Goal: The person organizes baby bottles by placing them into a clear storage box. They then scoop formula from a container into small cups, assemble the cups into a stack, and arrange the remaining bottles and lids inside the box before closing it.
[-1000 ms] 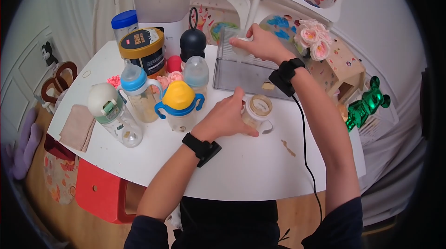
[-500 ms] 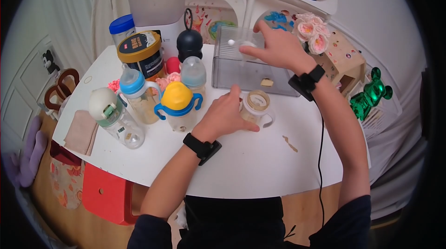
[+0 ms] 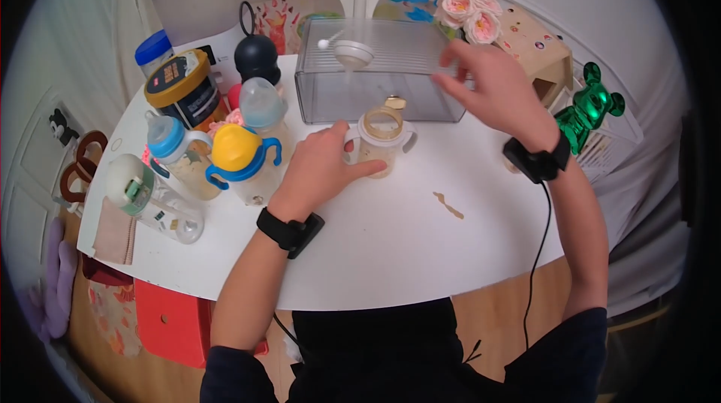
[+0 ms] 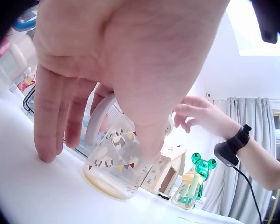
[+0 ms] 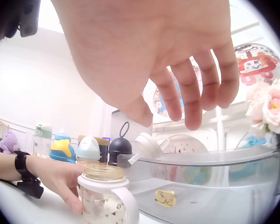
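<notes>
My left hand (image 3: pixel 315 166) holds a clear baby bottle (image 3: pixel 373 153) on the white table, thumb across its front and fingers by one white handle. The bottle has no lid, and its amber neck ring shows. Panda prints mark its side, and a little pale yellowish residue lies at its base (image 4: pixel 113 189). A white bottle cap (image 3: pixel 353 54) with a straw-like stem lies on top of the grey see-through box (image 3: pixel 375 95). To the right of that cap, my right hand (image 3: pixel 499 87) hovers over the box's right end with loosely bent fingers, holding nothing.
Several baby bottles and cups stand on the left, among them a yellow-topped cup (image 3: pixel 236 151) and a blue-collared bottle (image 3: pixel 180 151). Behind are a gold-lidded tub (image 3: pixel 180 84) and a black round case (image 3: pixel 257 57). Flowers (image 3: pixel 473 12) and a green bear figure (image 3: pixel 589 106) are on the right.
My right hand has let go of the white cap on top of the grey box and drawn away to the right. My left hand stays at the bottle. The head view has shifted.
</notes>
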Tool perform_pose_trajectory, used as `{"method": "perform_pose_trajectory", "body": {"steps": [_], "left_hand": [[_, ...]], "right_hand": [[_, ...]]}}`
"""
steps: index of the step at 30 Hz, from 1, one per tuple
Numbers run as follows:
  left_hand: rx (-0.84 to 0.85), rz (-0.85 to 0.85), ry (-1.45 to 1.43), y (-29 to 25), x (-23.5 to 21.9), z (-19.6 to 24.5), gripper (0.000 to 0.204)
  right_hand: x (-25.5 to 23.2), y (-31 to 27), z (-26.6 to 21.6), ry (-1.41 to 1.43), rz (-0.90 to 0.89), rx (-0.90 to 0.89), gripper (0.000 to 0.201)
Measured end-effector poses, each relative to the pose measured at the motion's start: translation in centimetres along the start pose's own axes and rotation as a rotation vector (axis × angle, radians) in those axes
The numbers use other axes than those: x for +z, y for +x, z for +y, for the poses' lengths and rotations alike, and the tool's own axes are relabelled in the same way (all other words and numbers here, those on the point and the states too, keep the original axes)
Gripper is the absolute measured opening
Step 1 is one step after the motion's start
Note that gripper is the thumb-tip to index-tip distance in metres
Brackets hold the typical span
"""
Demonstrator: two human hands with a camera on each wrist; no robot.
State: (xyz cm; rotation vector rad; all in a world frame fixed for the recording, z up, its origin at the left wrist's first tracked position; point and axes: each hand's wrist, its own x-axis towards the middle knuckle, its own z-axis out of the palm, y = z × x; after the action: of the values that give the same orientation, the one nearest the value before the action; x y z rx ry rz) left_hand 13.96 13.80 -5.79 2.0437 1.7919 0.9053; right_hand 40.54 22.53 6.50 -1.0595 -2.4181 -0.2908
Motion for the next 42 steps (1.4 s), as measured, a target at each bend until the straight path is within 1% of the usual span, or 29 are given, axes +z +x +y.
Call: {"method": "perform_pose_trajectory", "body": {"steps": [1, 4, 7, 10, 11, 12, 14, 15, 18, 21, 23, 27, 29, 32, 33, 36, 38, 39, 42], "left_hand": [[-0.003, -0.007, 0.007, 0.0, -0.2, 0.2, 0.064], [0.005, 0.081, 0.125, -0.3, 0.2, 0.3, 0.062], [0.038, 0.144, 0.131, -0.3, 0.5, 0.1, 0.060], [0.026, 0.148, 0.183, -0.3, 0.5, 0.6, 0.059], [0.046, 0.172, 0.184, -0.3, 0.7, 0.6, 0.059], [0.048, 0.170, 0.210, -0.4, 0.9, 0.9, 0.060], [0.043, 0.174, 0.270, -0.6, 0.9, 1.3, 0.061], [0.046, 0.177, 0.273, -0.6, 0.9, 1.5, 0.061], [0.039, 0.180, 0.285, -0.8, 1.2, 1.5, 0.062], [0.031, 0.182, 0.305, -0.7, 1.3, 1.5, 0.064], [0.019, 0.180, 0.308, -0.9, 1.1, 1.7, 0.068], [0.154, 0.374, 0.347, -1.7, 0.6, 3.0, 0.072], [0.215, 0.487, 0.373, -2.1, 0.3, 4.3, 0.071], [0.315, 0.547, 0.380, -3.1, -0.8, 6.6, 0.056], [0.349, 0.530, 0.347, -3.3, -0.9, 6.8, 0.051], [0.434, 0.480, 0.250, -3.8, -0.6, 7.2, 0.040], [0.471, 0.446, 0.198, -3.9, 0.3, 7.3, 0.037], [0.475, 0.373, 0.170, -4.0, 1.0, 7.0, 0.037], [0.482, 0.281, 0.086, -4.1, 1.6, 7.1, 0.037]], "right_hand": [[-0.6, -0.9, 1.1, 0.000, 0.000, 0.024, 0.031], [-2.3, -4.4, 4.9, -0.045, 0.007, 0.282, 0.031], [-3.0, -8.6, 10.2, -0.064, 0.160, 0.383, 0.033], [-2.2, -12.1, 12.8, -0.310, 0.249, 0.181, 0.037], [-1.8, -13.0, 13.3, -0.354, 0.149, 0.236, 0.045], [-1.8, -13.6, 13.4, -0.275, 0.099, 0.316, 0.048], [-1.4, -13.8, 11.9, -0.103, 0.005, 0.463, 0.055], [-1.4, -13.9, 11.8, -0.107, 0.009, 0.452, 0.060], [-1.2, -13.9, 11.6, -0.055, 0.062, 0.441, 0.058], [-0.7, -13.8, 12.1, 0.013, 0.050, 0.500, 0.062], [-0.8, -13.6, 11.6, 0.035, 0.036, 0.554, 0.065], [-1.2, -13.1, 9.9, 0.112, -0.016, 0.621, 0.070], [-1.2, -13.2, 8.9, 0.206, -0.025, 0.546, 0.072], [-1.3, -13.1, 7.4, 0.303, -0.048, 0.470, 0.074], [-1.3, -13.0, 6.9, 0.328, -0.055, 0.451, 0.075], [-1.6, -12.7, 5.7, 0.159, -0.214, 0.496, 0.074], [-0.9, -12.9, 4.8, 0.138, -0.168, 0.494, 0.074], [-0.7, -12.5, 4.2, 0.127, -0.141, 0.480, 0.073], [-1.7, -11.6, 1.8, 0.186, -0.125, 0.484, 0.072]]}}
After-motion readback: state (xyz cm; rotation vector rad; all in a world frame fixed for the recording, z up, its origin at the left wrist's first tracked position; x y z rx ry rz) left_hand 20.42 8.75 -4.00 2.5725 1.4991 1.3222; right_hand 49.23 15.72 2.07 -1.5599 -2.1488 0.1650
